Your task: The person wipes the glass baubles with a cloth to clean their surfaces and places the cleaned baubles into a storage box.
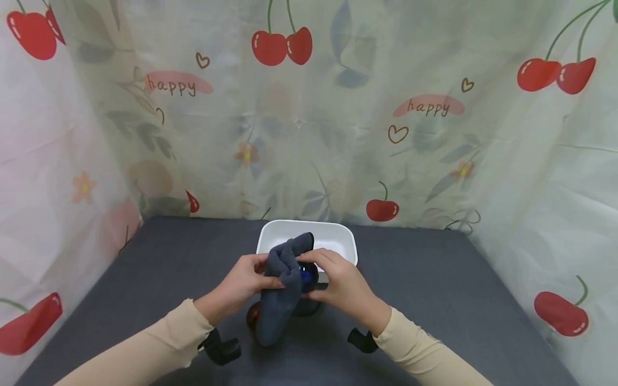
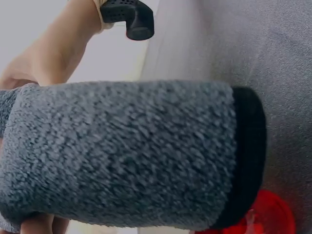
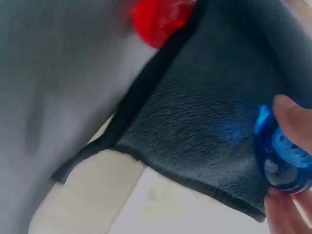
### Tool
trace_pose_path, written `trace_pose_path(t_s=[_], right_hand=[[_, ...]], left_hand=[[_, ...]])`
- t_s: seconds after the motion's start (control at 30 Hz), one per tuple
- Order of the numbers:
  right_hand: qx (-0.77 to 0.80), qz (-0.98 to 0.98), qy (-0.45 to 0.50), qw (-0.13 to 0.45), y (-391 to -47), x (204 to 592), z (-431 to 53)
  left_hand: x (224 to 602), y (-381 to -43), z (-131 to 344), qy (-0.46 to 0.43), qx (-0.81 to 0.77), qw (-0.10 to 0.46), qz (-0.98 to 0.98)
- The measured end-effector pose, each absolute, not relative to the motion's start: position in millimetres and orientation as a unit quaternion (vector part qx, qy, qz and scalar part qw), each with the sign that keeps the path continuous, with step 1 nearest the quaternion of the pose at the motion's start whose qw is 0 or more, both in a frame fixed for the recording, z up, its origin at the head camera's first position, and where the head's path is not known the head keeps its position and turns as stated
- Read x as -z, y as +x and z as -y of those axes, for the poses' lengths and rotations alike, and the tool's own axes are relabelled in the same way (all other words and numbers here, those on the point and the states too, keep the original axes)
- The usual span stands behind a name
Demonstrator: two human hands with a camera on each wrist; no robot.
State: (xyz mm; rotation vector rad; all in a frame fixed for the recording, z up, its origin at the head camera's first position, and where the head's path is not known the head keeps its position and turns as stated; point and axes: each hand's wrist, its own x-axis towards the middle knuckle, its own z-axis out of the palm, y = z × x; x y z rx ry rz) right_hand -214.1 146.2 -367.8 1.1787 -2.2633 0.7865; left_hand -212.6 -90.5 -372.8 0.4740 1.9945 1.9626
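Note:
Thumb and fingers of my left hand [image 1: 241, 281] pinch a dark grey towel [image 1: 280, 289] with a black hem, bunched at the top and hanging down in front. My right hand [image 1: 340, 279] holds a see-through blue round object [image 3: 283, 158] between thumb and fingers, against the towel's right side. Its far part is hidden by the fingers in the right wrist view. Below the towel, a see-through red round object [image 2: 270, 214] sits on the table, partly covered by the hem.
A white rectangular tray [image 1: 265, 236] stands behind the hands near the table's back edge. A dark rounded thing [image 1: 306, 307] shows beneath the blue object. The dark grey tabletop [image 1: 425, 300] is bordered by printed curtains [image 1: 309, 123] at the back and sides.

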Motion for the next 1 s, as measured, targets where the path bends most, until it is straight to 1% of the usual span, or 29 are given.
trace_pose_path(t_s=[0.07,0.2,0.27,0.33,0.47,0.53,0.6,0.73,0.8,0.87,1.0], right_hand=[[-0.334,0.819,0.422,0.197,-214,368,-147],[-0.494,0.777,0.379,0.093,-215,369,-148],[-0.536,0.762,0.357,0.073,-214,369,-147],[-0.528,0.769,0.351,0.083,-213,368,-145],[-0.397,0.831,0.356,0.156,-211,362,-144],[-0.349,0.847,0.365,0.167,-211,359,-145],[-0.349,0.85,0.366,0.148,-211,359,-147],[-0.48,0.805,0.343,0.055,-210,365,-150],[-0.524,0.783,0.333,0.033,-209,370,-150],[-0.513,0.786,0.341,0.052,-209,373,-149],[-0.388,0.833,0.365,0.148,-208,374,-149]], left_hand=[[375,-212,92,0.156,-0.688,0.148,-0.694],[376,-213,93,0.151,-0.698,0.164,-0.681],[376,-213,92,0.155,-0.699,0.174,-0.676],[375,-213,91,0.161,-0.698,0.175,-0.675],[374,-212,88,0.158,-0.698,0.148,-0.683],[375,-212,88,0.154,-0.694,0.137,-0.689],[375,-212,88,0.152,-0.691,0.134,-0.694],[374,-211,89,0.153,-0.695,0.149,-0.687],[372,-211,89,0.159,-0.694,0.155,-0.685],[370,-212,88,0.166,-0.69,0.156,-0.687],[369,-211,87,0.17,-0.674,0.148,-0.703]])
